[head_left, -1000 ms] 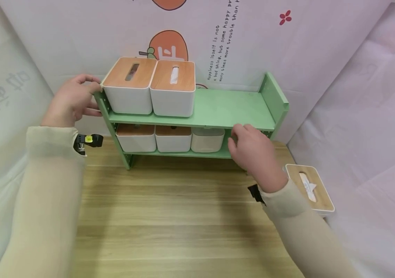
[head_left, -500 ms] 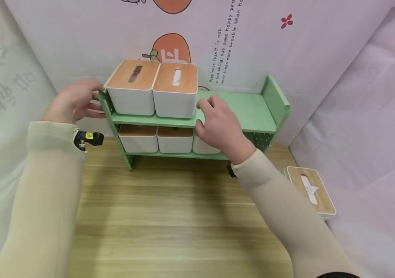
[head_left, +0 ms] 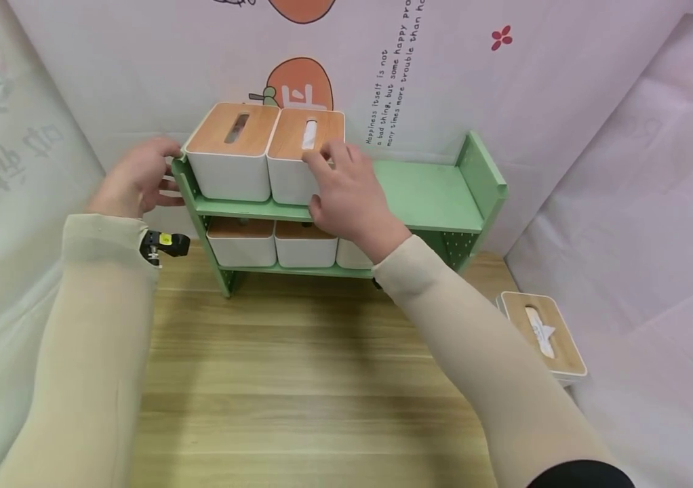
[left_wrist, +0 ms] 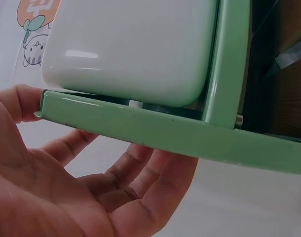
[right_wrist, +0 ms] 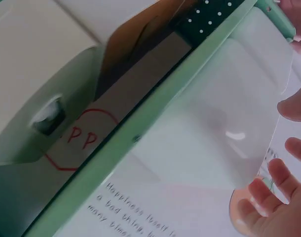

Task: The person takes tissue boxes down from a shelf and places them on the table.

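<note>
My left hand (head_left: 139,179) holds the left side panel of a green two-tier shelf (head_left: 426,193). In the left wrist view the thumb hooks over the end of that panel (left_wrist: 121,128) and the fingers lie against its outer face. Two white tissue boxes with wooden lids stand side by side on the upper tier: a left box (head_left: 227,176) and a right box (head_left: 288,179). My right hand (head_left: 349,193) is at the right box, fingers spread over its front right corner. The right wrist view shows the fingers (right_wrist: 276,182) loosely bent beside the box (right_wrist: 214,118); contact cannot be told.
On the lower tier stand two wooden-lidded boxes (head_left: 241,251) and a paler box (head_left: 354,256), partly hidden by my right hand. Another tissue box (head_left: 542,332) sits at the right by the fabric wall (head_left: 633,257). Below is a wood-grain surface (head_left: 273,379).
My right hand has moved left and up from the shelf's front right to the right tissue box. The left hand stays at the side panel. The boxes have not visibly moved.
</note>
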`<state>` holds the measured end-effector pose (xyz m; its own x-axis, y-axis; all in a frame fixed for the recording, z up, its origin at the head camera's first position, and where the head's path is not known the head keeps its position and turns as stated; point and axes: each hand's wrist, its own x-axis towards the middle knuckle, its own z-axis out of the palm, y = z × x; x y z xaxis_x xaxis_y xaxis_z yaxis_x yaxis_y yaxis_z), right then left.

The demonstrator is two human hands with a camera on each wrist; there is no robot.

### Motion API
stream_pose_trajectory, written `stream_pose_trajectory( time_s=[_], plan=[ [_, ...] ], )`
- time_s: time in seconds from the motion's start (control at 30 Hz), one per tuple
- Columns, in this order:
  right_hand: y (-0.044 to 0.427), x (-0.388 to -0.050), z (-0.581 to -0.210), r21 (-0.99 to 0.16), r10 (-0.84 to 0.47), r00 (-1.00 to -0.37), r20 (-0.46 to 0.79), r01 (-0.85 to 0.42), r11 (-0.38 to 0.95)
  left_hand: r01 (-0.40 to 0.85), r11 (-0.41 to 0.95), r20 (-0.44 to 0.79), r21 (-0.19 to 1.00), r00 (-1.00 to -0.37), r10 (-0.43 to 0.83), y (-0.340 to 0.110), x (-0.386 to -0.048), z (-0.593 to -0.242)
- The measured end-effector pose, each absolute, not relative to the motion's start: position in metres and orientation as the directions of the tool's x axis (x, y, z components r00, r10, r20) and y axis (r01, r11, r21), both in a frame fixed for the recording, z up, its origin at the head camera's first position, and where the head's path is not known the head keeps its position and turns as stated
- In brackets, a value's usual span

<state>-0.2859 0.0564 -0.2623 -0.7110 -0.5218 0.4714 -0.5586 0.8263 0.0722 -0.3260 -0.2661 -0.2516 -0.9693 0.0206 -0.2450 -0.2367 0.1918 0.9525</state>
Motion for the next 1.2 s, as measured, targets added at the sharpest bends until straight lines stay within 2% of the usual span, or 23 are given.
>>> stream_pose_trajectory(
  time_s=[0.3, 0.57, 0.7, 0.83, 1.07, 1.2],
  plan=[
    [0.039, -0.29, -0.259, 0.179, -0.512, -0.766, 0.388, -0.482, 0.858, -0.252, 0.127, -0.259, 0.959, -0.965, 0.043, -0.267, -0.326, -0.254],
    [0.043, -0.281, -0.254, 0.147, -0.408, -0.856, 0.318, -0.381, 0.913, -0.25, 0.117, -0.256, 0.961, -0.966, 0.042, -0.265, -0.326, -0.256],
    [0.042, -0.282, -0.257, 0.146, -0.413, -0.839, 0.355, -0.386, 0.911, -0.24, 0.128, -0.247, 0.962, -0.968, 0.041, -0.264, -0.325, -0.256],
    [0.042, -0.284, -0.26, 0.194, -0.441, -0.824, 0.356, -0.397, 0.897, -0.238, 0.113, -0.243, 0.965, -0.969, 0.04, -0.263, -0.327, -0.256],
    [0.044, -0.281, -0.256, 0.208, -0.406, -0.87, 0.28, -0.357, 0.911, -0.235, 0.125, -0.241, 0.964, -0.97, 0.037, -0.264, -0.326, -0.257],
    [0.048, -0.277, -0.256, 0.215, -0.395, -0.867, 0.303, -0.342, 0.915, -0.231, 0.149, -0.24, 0.962, -0.97, 0.045, -0.264, -0.326, -0.257]
  ],
)
